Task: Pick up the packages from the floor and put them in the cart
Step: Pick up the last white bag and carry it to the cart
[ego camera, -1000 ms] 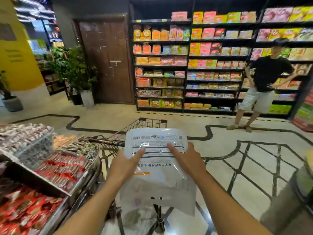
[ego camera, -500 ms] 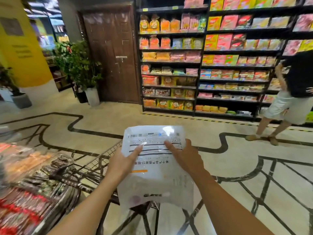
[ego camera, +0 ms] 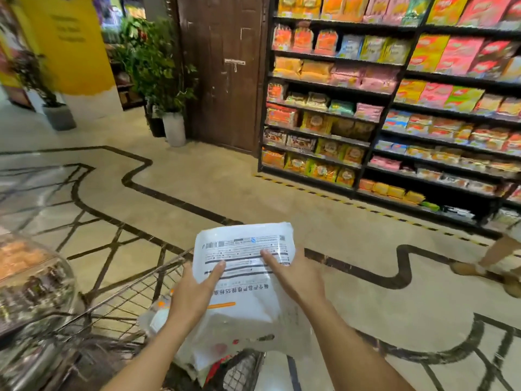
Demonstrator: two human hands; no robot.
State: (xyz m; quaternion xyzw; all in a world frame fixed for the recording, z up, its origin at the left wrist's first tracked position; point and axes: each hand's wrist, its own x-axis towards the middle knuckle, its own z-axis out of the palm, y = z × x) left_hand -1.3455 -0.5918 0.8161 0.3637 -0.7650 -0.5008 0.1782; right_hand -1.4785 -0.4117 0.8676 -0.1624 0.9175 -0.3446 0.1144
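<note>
I hold the package (ego camera: pixel 248 277), a white plastic mailer bag with a printed shipping label on its upper face, in front of me with both hands, above the near end of the wire cart (ego camera: pixel 127 294). My left hand (ego camera: pixel 194 294) grips the left edge, thumb laid flat on the label and the remaining fingers hidden beneath the bag. My right hand (ego camera: pixel 296 277) grips the right edge in the same manner, thumb on top, fingers underneath and out of view. The upper part of the bag is held taut and roughly flat between the two hands; the lower part sags and creases toward me, so I judge the film to be thin, soft and without stiffness of its own. The glossy surface reflects the overhead light, so I rate it as slippery under a light pinch. The sag suggests soft, fairly light contents, though the weight cannot be confirmed. Recommended hold: both side edges near the labelled end, thumb above and fingers below, where the contents give the film something to bear against. A one-corner grip would likely let the load slide and the film stretch. Another pale package (ego camera: pixel 158 314) appears to lie in the cart below my left wrist.
</note>
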